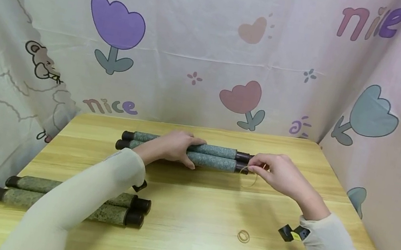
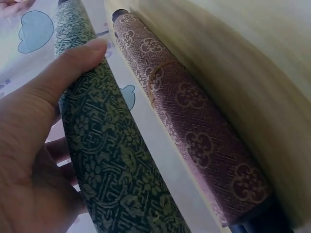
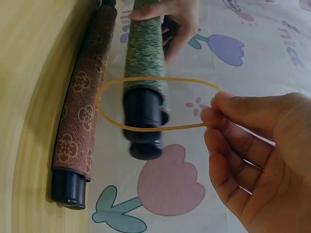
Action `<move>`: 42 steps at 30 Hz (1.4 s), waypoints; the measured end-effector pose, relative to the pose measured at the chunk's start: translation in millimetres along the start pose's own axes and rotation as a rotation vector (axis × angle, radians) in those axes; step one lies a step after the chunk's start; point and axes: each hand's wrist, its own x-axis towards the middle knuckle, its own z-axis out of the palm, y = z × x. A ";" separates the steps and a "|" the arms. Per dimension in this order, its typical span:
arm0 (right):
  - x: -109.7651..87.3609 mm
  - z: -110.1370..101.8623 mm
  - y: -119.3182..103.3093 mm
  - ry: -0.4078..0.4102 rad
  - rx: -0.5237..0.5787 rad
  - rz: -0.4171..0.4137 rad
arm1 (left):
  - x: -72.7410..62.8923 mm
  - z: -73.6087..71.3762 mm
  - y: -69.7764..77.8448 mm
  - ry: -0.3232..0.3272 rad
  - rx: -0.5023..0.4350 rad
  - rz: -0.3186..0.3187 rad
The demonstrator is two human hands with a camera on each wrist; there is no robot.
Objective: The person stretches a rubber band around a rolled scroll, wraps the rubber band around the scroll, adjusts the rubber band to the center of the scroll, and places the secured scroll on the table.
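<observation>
Nearest my head camera, a pale sleeve (image 1: pixel 88 199) fills the lower left and leads to the left hand (image 1: pixel 177 145), resting across two blue-green brocade scrolls (image 1: pixel 214 162) at centre; olive scrolls (image 1: pixel 110 214) lie lower left. On my left wrist feed, its thumb and fingers grip one brocade scroll; a maroon scroll (image 2: pixel 194 121) runs right. On my right wrist feed, the right hand (image 3: pixel 257 150), lower right, pinches a yellow rubber band (image 3: pixel 170 128) before the dark end knob (image 3: pixel 142 107), upper centre.
</observation>
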 end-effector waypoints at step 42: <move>49.6 12.1 19.4 -0.161 0.493 0.165 | -63.6 -4.3 28.0 0.059 -0.035 0.164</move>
